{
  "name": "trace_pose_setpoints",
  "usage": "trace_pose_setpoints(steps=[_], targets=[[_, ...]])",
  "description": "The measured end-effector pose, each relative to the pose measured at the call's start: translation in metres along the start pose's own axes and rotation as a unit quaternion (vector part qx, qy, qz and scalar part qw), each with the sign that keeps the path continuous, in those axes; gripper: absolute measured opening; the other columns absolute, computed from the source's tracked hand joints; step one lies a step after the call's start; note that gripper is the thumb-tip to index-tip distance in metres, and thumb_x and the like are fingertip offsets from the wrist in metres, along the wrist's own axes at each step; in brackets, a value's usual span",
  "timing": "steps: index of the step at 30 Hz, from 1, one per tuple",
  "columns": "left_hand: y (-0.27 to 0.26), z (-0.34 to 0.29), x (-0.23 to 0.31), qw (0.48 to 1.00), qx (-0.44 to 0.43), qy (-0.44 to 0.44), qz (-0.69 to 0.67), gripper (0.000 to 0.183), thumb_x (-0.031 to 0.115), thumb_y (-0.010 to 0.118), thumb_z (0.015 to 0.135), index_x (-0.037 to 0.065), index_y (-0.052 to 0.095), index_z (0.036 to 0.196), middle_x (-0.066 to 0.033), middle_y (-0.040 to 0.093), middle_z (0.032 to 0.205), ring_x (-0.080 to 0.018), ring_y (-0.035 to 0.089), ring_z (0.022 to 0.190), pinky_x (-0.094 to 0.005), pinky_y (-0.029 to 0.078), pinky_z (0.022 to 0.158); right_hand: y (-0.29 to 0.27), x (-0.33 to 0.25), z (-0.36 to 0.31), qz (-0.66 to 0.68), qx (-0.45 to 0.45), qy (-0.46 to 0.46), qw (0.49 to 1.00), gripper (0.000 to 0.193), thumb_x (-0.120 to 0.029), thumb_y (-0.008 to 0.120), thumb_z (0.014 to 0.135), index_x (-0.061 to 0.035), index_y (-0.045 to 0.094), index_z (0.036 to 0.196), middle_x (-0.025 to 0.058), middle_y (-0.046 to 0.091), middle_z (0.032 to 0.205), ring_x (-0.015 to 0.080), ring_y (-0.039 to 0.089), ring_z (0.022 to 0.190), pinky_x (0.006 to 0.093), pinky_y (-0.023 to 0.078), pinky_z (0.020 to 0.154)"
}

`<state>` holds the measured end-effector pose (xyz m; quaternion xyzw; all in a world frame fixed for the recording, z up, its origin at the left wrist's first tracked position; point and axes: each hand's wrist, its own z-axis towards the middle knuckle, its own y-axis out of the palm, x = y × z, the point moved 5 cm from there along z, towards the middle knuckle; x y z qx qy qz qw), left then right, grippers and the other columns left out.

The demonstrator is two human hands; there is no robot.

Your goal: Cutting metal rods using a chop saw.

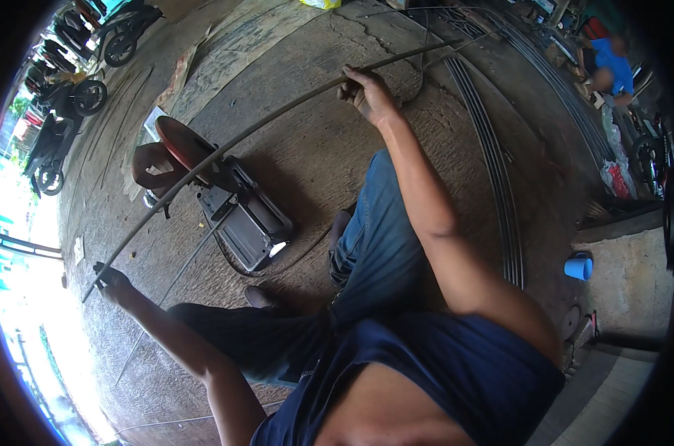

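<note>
A long, thin metal bar (277, 114) stretches across in front of me, rising from lower left to upper right. My left hand (112, 285) is closed around it near its left end. Farther along, my right hand (368, 97) grips the same bar, with its fingers curled. Beneath the bar, a cut-off saw (242, 236) stands on the floor, with a reddish round disc or guard (182, 143) at its far side. The bar passes above the saw; whether they touch I cannot tell. A thinner rod (179, 276) runs from the saw's base toward the lower left.
Several long bars (488, 152) lie on the floor to my right, and more bars (556, 89) lie beyond. A blue mug (578, 266) sits by a concrete ledge (627, 290). Another person (613, 65) in blue is at the far right. Motorcycles (89, 97) stand at the far left.
</note>
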<state>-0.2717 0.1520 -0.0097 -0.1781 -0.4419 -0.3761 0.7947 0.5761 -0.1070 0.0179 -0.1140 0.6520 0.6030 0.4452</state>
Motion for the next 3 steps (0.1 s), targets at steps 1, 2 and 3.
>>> trace_pose_setpoints(steps=[1,2,3], targets=[[0.014,-0.006,0.008,1.000,-0.005,-0.002,-0.003,0.038,0.025,0.056,0.091,-0.006,0.057,0.113,-0.0159,0.063,0.112,-0.0228,0.057,0.111,-0.0277,0.049,0.091,-0.006,-0.004,-0.003,-0.002,0.005,-0.003,1.000,0.010,-0.016,0.063,0.088,-0.0071,0.061,0.085,0.0046,0.061,0.067,0.0166,0.061,0.062,0.0307,0.052,0.061],[0.025,-0.012,0.026,0.983,-0.038,0.073,0.166,0.044,0.030,0.059,0.089,-0.002,0.054,0.120,-0.0171,0.060,0.117,-0.0289,0.056,0.113,-0.0358,0.044,0.097,-0.010,-0.007,-0.006,0.018,0.003,-0.003,1.000,0.010,-0.017,0.063,0.088,-0.0070,0.061,0.086,0.0043,0.061,0.068,0.0170,0.062,0.063,0.0316,0.053,0.063],[0.047,-0.026,0.048,0.932,-0.076,0.146,0.324,0.053,0.034,0.063,0.087,0.002,0.051,0.127,-0.0183,0.058,0.122,-0.0349,0.054,0.115,-0.0439,0.039,0.103,-0.019,-0.012,-0.011,0.036,0.007,-0.006,0.999,0.010,-0.017,0.063,0.088,-0.0069,0.062,0.086,0.0040,0.062,0.070,0.0174,0.062,0.065,0.0325,0.054,0.064]])
